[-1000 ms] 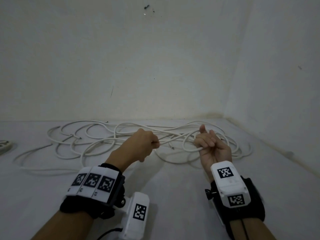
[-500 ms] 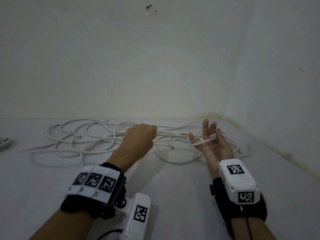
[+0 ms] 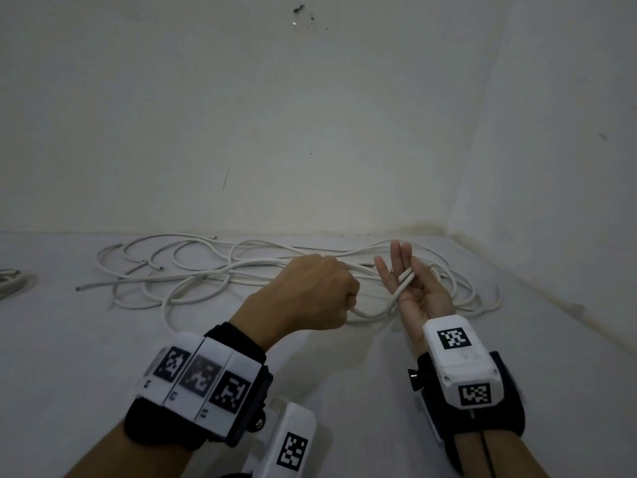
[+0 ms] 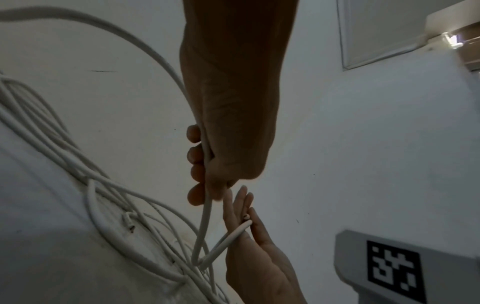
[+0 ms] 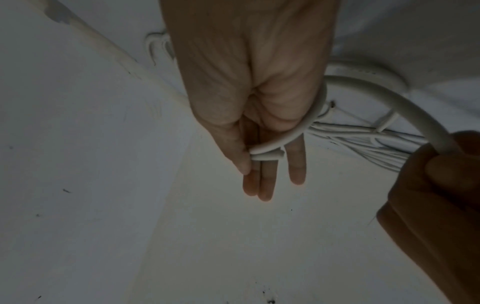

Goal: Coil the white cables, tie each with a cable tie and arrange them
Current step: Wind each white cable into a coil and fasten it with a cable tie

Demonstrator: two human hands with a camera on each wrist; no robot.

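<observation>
At far left a second bundle [image 3: 10,282] lies at the worktop [image 3: 344,391] edge. The loose white cables [image 3: 193,270] sprawl against the back wall. The left hand [image 3: 310,294] has its grip fisted round one strand, which sags in a low loop across to the right hand [image 3: 412,288]. That palm faces up, fingers straight, the thumb pinching the cable end [image 5: 267,154] across them. With so light a pinch, a hard pull from the left could probably slip the end free; the tangled pile behind may snag the feed.
</observation>
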